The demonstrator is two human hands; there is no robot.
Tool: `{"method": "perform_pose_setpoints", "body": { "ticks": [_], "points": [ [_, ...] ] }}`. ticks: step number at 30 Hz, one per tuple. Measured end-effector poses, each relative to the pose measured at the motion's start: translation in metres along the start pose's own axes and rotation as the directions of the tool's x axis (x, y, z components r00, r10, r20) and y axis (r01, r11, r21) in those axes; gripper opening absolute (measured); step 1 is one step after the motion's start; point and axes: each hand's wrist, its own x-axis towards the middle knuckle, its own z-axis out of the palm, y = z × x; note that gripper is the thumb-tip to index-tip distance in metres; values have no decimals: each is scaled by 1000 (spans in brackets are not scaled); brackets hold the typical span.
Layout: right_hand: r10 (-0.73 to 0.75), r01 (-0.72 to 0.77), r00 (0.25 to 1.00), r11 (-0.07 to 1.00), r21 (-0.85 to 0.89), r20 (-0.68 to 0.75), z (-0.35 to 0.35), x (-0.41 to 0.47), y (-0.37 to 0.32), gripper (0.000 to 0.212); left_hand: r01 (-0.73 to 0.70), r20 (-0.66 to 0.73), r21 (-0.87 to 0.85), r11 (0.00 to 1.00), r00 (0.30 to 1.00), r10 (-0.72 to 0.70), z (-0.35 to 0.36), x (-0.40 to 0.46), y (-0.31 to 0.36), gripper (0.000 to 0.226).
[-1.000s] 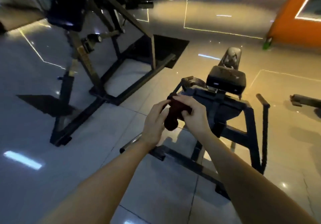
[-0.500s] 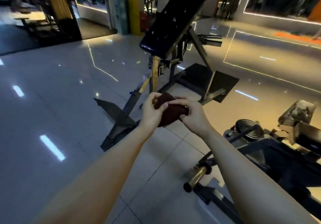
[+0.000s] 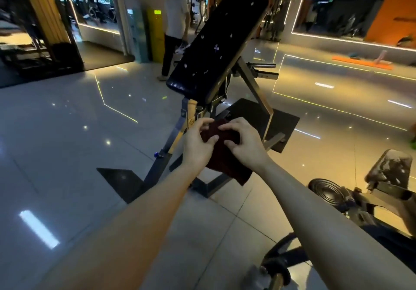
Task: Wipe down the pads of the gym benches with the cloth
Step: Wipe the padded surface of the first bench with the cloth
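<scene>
Both hands, left hand (image 3: pixel 198 145) and right hand (image 3: pixel 245 145), are pinching the dark red cloth (image 3: pixel 221 158), grips closed on it, seemingly readying it; next, reaching toward the inclined bench pad (image 3: pixel 216 49) at twelve o'clock.

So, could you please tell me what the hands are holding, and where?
Both hands, left and right, pinch the dark red cloth at its upper end.
</scene>
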Motion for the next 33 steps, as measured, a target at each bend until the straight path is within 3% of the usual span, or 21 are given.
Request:
{"method": "perform_pose_setpoints", "body": {
  "ticks": [8, 16, 22, 27, 33],
  "points": [
    [13, -18, 995, 999, -44, -99, -13, 169, 93, 56, -109, 54, 151, 983, 993, 101, 71, 194, -12, 48],
    [76, -100, 984, 984, -145, -161, -56, 311, 180, 49, -273, 217, 236, 933, 950, 223, 144, 356, -28, 58],
    [95, -148, 967, 964, -221, -235, -65, 426, 248, 52, -376, 262, 205, 904, 911, 319, 195, 487, -55, 61],
    [64, -131, 961, 962, -240, -268, -72, 540, 289, 52, -435, 274, 220, 873, 886, 373, 220, 613, -65, 61],
    [-80, -37, 891, 969, -245, -447, -101, 671, 333, 49, -479, 208, 262, 838, 876, 436, 253, 742, -45, 65]
  ]
}}
